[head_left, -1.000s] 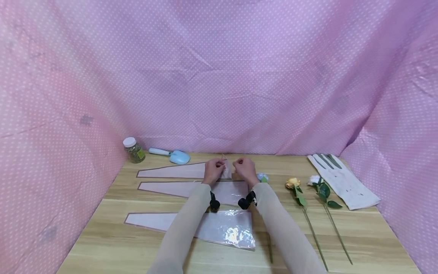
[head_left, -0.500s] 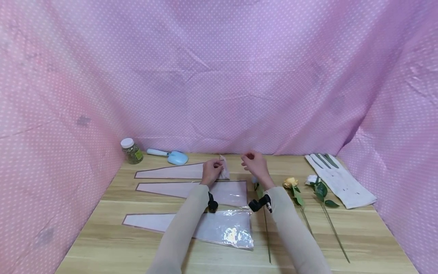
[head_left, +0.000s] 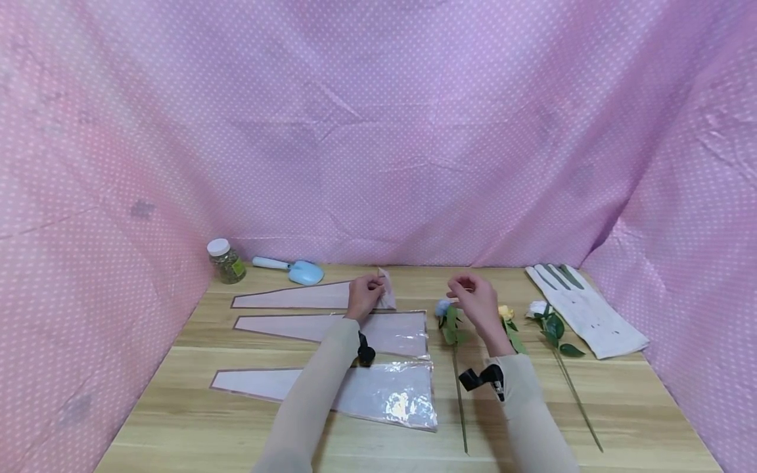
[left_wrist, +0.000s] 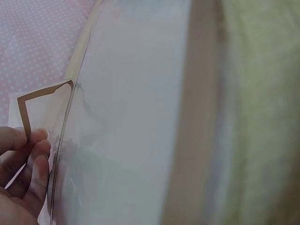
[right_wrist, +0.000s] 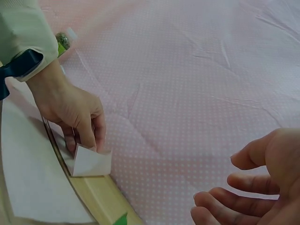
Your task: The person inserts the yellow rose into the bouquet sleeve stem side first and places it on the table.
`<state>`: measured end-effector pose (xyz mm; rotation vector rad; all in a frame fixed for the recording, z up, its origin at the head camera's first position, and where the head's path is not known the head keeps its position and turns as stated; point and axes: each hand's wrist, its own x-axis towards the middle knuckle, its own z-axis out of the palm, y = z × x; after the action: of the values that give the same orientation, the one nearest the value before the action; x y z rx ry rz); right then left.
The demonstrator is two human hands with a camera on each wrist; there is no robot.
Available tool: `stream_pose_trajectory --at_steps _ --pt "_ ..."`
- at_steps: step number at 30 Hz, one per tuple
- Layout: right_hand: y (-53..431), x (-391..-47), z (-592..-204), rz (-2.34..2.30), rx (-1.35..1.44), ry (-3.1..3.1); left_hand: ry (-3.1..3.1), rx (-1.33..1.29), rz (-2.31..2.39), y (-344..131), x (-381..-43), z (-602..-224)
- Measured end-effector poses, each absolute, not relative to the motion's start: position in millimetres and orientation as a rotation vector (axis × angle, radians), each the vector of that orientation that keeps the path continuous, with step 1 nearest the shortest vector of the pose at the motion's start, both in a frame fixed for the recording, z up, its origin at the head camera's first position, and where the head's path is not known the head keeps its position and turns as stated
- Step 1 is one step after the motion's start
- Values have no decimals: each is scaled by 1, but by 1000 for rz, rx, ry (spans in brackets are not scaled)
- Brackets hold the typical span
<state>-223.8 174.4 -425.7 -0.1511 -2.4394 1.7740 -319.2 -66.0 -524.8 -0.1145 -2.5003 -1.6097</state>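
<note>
Head view: dial centred on the left hand [head_left: 365, 295]. Far wrapper [head_left: 298, 297], the flat tapered one nearest the pink cloth [head_left: 378, 184], lies with its narrow tip at nine o'clock and its wide end folded up at three. Left hand pinches that end between thumb and fingers. Right hand [head_left: 476, 301] is at three o'clock, well apart, fingers loosely bent and nothing held; blue flower [head_left: 443, 307] is near it, at its nine. Middle wrapper [head_left: 405, 332] lies at five o'clock, near wrapper [head_left: 384, 397] beyond it at six.

Handling (judged): very light, thin film; limp across the panel, a little springy at the crease. Glossy, so probably slippery, and easily creased or torn. Best hold: a light pinch at a wide-end corner, on the brown border [left_wrist: 25, 117], pads kept dry.

Unclear: whether the pinch has one ply or two; left wrist view cuts off the hand at nine o'clock, and its three o'clock side is blurred beyond reading. Right wrist view crops the right hand at three. Head view: right forearm [head_left: 541, 427] hides the stem of the yellow flower [head_left: 506, 313]; glare masks part of the near wrapper.
</note>
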Motion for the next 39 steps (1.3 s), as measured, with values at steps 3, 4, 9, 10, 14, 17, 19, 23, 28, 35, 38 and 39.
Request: stream_pose_trajectory --at_steps 3,4,9,10,14,17,19,23,28,35,38,39 --pt "183 -215 -430 1765 -163 -2449 -2503 -103 -1626 -66 -320 -525" --pt "185 -212 -432 1768 -166 -2451 -2505 -99 -1631 -66 -320 -525" --pt "194 -200 -441 1775 -176 -2481 -2509 -98 -1628 -66 -320 -526" --pt "195 -198 -444 1772 -175 -2490 -2509 -98 -1625 -66 -320 -526" --pt "199 -188 -455 1690 -187 -2554 -2509 -94 -1627 -67 -319 -524" --pt "200 -181 -462 1633 -181 -2596 -2515 -88 -1631 -66 -318 -522" --pt "201 -176 -466 1637 -173 -2603 -2518 -84 -1631 -66 -318 -522" --pt "203 -168 -474 1663 -179 -2631 -2518 -89 -1629 -65 -318 -524" --pt "203 -156 -487 1624 -218 -2693 -2526 -104 -1617 -65 -320 -527" --pt "199 -141 -500 1613 -210 -2753 -2510 -94 -1635 -65 -320 -528" --pt "197 -136 -501 1533 -207 -2816 -2502 -111 -1625 -66 -321 -529" --pt "197 -135 -501 1520 -209 -2829 -2500 -115 -1624 -66 -321 -529"
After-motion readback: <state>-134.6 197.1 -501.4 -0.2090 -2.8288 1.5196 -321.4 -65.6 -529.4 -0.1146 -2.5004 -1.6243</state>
